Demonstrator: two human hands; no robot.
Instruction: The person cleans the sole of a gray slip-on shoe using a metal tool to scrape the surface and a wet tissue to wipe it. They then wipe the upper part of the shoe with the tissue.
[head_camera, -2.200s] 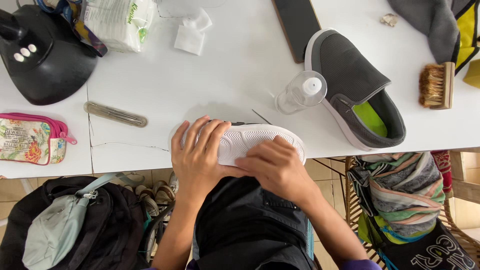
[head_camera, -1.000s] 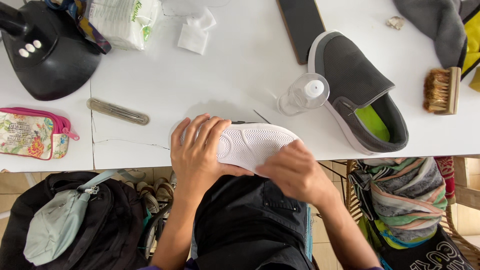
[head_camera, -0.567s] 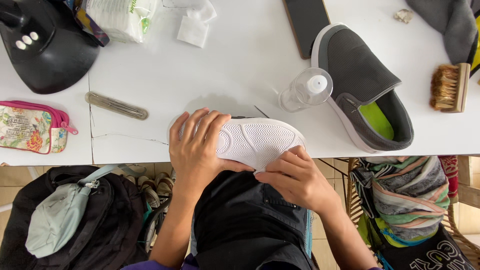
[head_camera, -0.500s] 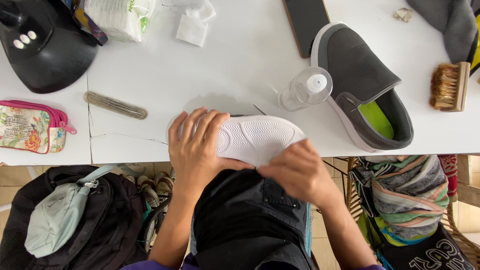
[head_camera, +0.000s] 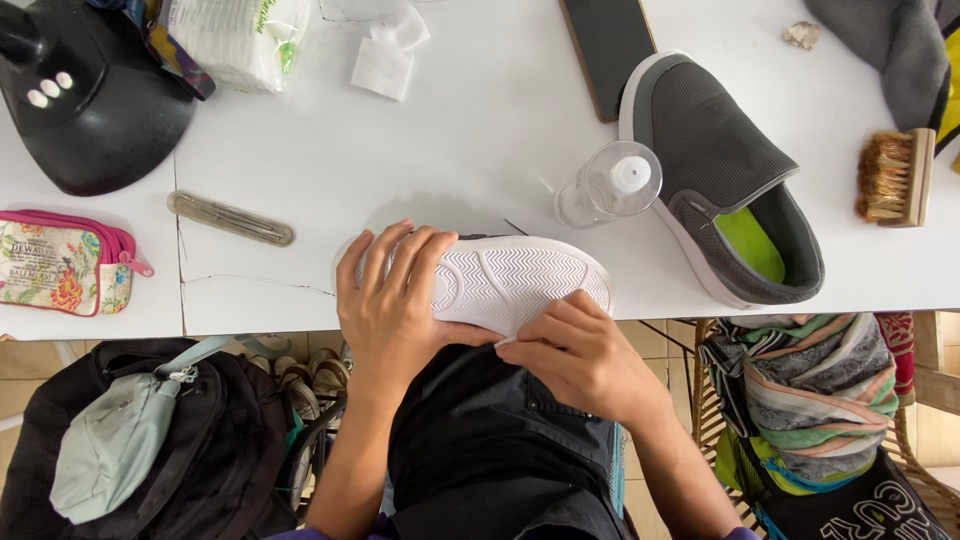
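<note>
White table (head_camera: 480, 150) carries the work area; its near edge runs across the middle of the view, and a black backpack (head_camera: 200, 450) lies on the floor below at the left. On the table stand a black lamp base (head_camera: 90, 110) at far left and a grey slip-on (head_camera: 730, 180) upright at right, with a clear bottle (head_camera: 610, 185) touching its side. The shoe in hand — a white-soled shoe (head_camera: 520, 285) — lies sole-up at the table's near edge, over the person's lap. The left hand (head_camera: 395, 300) is spread flat over its heel end, pressing it down. The right hand (head_camera: 585, 355) is closed narrow at the sole's near rim, fingertips pinched; what they pinch cannot be told. The sole appears clean and white, so rim work seems partly done — the extent remaining cannot be judged. A brush (head_camera: 895, 178) lies unused at far right.
</note>
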